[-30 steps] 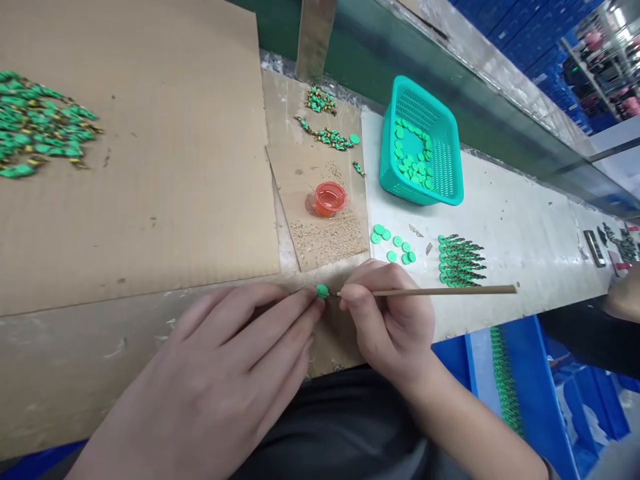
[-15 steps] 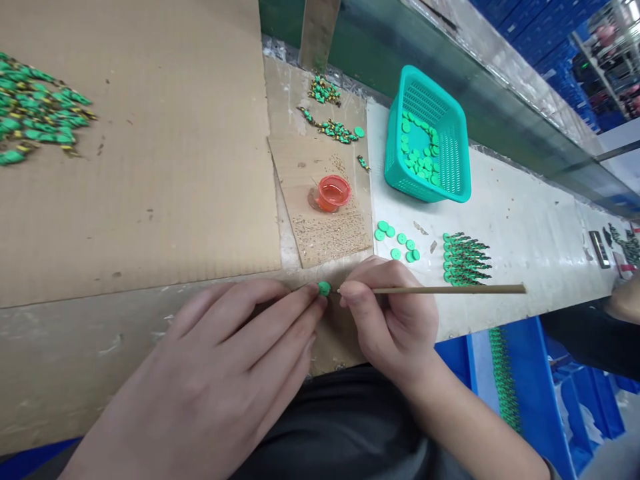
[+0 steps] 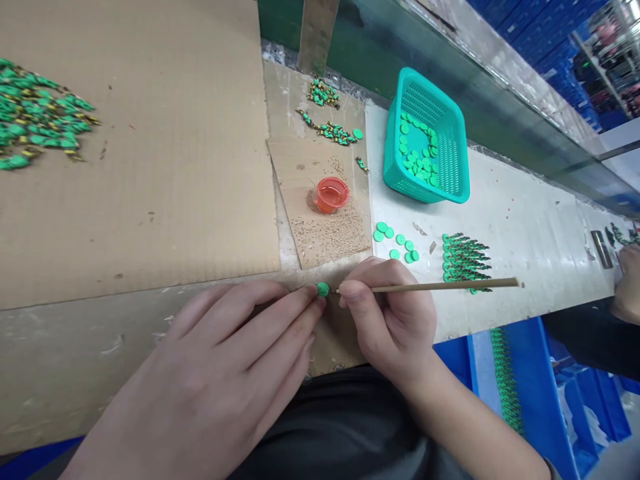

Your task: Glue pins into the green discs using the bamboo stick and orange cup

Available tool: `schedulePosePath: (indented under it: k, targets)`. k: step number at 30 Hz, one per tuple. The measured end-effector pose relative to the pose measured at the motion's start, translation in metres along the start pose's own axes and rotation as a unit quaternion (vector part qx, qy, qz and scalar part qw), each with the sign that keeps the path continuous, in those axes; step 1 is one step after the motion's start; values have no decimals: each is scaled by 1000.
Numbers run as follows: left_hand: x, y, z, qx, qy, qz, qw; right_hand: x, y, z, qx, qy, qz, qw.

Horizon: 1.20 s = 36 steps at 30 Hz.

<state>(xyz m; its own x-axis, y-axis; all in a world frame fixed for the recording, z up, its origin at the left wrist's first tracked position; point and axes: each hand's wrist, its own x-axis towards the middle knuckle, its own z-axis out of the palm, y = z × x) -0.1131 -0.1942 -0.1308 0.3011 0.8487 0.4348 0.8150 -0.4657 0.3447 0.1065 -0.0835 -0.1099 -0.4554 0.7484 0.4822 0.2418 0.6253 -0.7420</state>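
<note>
Between the fingertips of my left hand [image 3: 225,367] is a small round green disc [image 3: 323,289], pinched at the near edge of the table. My right hand [image 3: 393,313] grips a thin wooden stick [image 3: 450,286] like a pen, its tip close by the disc's right side; whether they touch I cannot tell. Just beyond the hands stands a small red cup [image 3: 332,195] of liquid on a speckled cardboard piece [image 3: 325,237]. Loose green discs [image 3: 401,239] lie past my right hand, left of a neat row of green pieces with dark tails [image 3: 465,260].
A teal basket [image 3: 453,160] holding green discs stands at the back. Piles of green-and-dark figures [image 3: 45,113] lie on the cardboard at left, smaller ones [image 3: 324,93] behind the cup. Blue bins [image 3: 535,373] are below at right. A co-worker's hand [image 3: 629,280] appears far right.
The stick's free end has tipped slightly upward and left while its tip stays near the disc. My left hand holds its place. The co-worker's hand has come further into view.
</note>
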Motion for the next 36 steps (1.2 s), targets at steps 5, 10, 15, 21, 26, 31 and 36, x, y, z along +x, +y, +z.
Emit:
schedulePosePath:
  k: [5, 10, 15, 21, 26, 31, 36]
  targets:
    - [1, 1, 0, 0, -2, 2, 1000, -3, 1, 0, 30, 40, 2, 999]
    - [7, 1, -1, -9, 3, -4, 1000, -9, -4, -10, 41, 70, 48, 996]
    - [15, 0, -6, -1, 17, 15, 1000, -9, -12, -20, -46, -92, 2, 995]
    - [20, -3, -10, 21, 17, 37, 999, -31, -20, -19, -88, -71, -43, 993]
    - [23, -4, -11, 48, 19, 55, 997, -56, -26, -28, -80, -44, -25, 995]
    - [25, 3, -12, 97, 16, 60, 993, -51, -19, -30, -82, -30, -32, 996]
    - [29, 23, -7, 113, 36, 7, 993, -54, -16, -30, -80, -35, -46, 995]
